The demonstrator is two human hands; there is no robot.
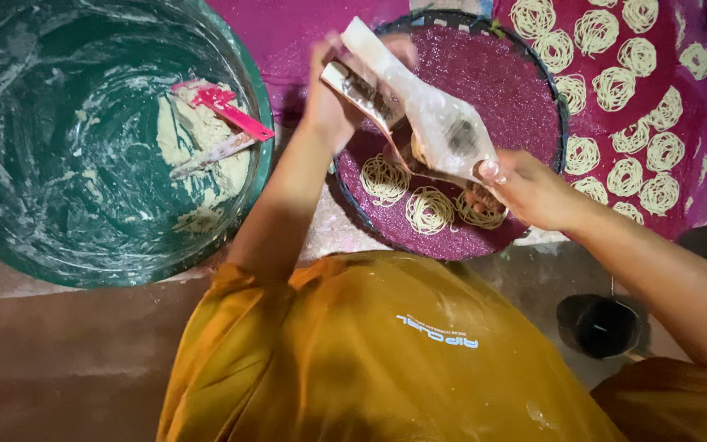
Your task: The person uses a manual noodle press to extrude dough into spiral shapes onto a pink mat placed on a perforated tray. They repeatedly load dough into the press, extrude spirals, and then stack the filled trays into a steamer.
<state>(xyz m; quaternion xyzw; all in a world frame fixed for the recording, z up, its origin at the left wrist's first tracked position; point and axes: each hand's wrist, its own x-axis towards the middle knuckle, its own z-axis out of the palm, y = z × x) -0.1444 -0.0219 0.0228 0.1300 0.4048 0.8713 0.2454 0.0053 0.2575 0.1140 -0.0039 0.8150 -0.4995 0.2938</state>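
**Pressing noodle coils onto a round purple tray**

Seen from above, a person in a mustard-yellow top holds a long, pale, flour-dusted press (423,110) over a round purple tray (525,98). The left hand (333,94) wraps the upper end of the press, fingers curled shut around it. The right hand (525,192) grips the lower end, fingers closed, with the thumb lying along the top. The press runs slantwise between the two hands, its lower end just above the tray.

Three thin noodle coils (430,209) lie on the near part of the tray, one of them partly hidden under the right hand. That hand sits so close that it may well smear or flatten the fresh coil, and a tilt of the press could lay strands over a neighbouring one.

To the left stands a large green basin (10,237) holding dough and a pink spatula (224,108). At upper right a purple cloth (689,209) carries many finished coils.
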